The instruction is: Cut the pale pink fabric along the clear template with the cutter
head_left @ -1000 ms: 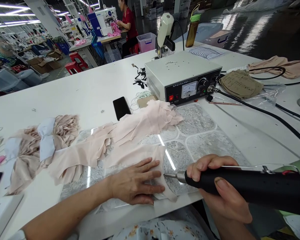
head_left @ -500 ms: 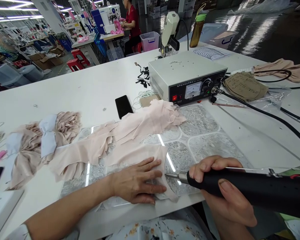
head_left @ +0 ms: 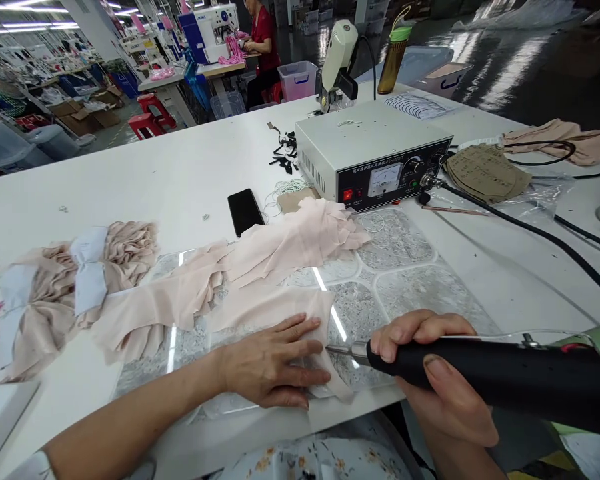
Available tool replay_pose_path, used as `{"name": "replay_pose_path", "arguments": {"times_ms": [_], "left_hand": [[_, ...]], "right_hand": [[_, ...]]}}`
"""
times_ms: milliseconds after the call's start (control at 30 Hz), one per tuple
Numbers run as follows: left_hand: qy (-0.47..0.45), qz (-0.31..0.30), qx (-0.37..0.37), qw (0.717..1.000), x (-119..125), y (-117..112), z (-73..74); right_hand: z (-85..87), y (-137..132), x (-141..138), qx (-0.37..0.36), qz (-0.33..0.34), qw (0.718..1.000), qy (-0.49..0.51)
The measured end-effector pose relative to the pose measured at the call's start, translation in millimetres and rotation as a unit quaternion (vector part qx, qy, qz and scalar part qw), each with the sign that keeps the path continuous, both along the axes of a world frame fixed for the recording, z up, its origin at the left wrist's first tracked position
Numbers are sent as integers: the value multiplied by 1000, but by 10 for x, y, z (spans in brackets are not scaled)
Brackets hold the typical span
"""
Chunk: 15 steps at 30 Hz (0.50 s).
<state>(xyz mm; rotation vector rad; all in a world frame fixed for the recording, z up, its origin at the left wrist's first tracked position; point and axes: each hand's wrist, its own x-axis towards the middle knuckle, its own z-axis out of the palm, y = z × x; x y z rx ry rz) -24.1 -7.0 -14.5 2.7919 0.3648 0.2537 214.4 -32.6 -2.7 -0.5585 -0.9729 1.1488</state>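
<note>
My left hand (head_left: 280,367) lies flat with fingers stretched out, pressing a thin pale pink fabric piece (head_left: 275,307) onto a grey marbled mat (head_left: 410,293). In my right hand (head_left: 445,380) is a black handheld ultrasonic welder (head_left: 510,380), its fingers wrapped round the body. The welder's slim metal tip points left and meets the curved right edge of the fabric, close to my left fingertips. Beyond the piece lies a loose heap of similar pink fabric (head_left: 295,240), stretching left across the mat.
Behind the mat stand a control box (head_left: 375,153) with a dial and cable (head_left: 535,230), and a phone (head_left: 245,212). Tied fabric bundles (head_left: 90,267) lie left. Brown paper patterns (head_left: 487,173), a bottle (head_left: 395,60) and a lamp-like device (head_left: 339,57) stand farther back. A co-worker (head_left: 263,47) sits beyond.
The whole view has shifted slightly. My right hand and the welder have edged a little left, the tip staying at the fabric's edge. My left hand holds its place on the fabric.
</note>
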Motion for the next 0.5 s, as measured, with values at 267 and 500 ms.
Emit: {"name": "replay_pose_path", "arguments": {"times_ms": [267, 500], "left_hand": [[1, -2, -3, 1000, -7, 0, -7], [-2, 2, 1, 1000, -9, -4, -28]], "right_hand": [[3, -72, 47, -25, -18, 1000, 3], [34, -131, 68, -29, -21, 999, -4]]}}
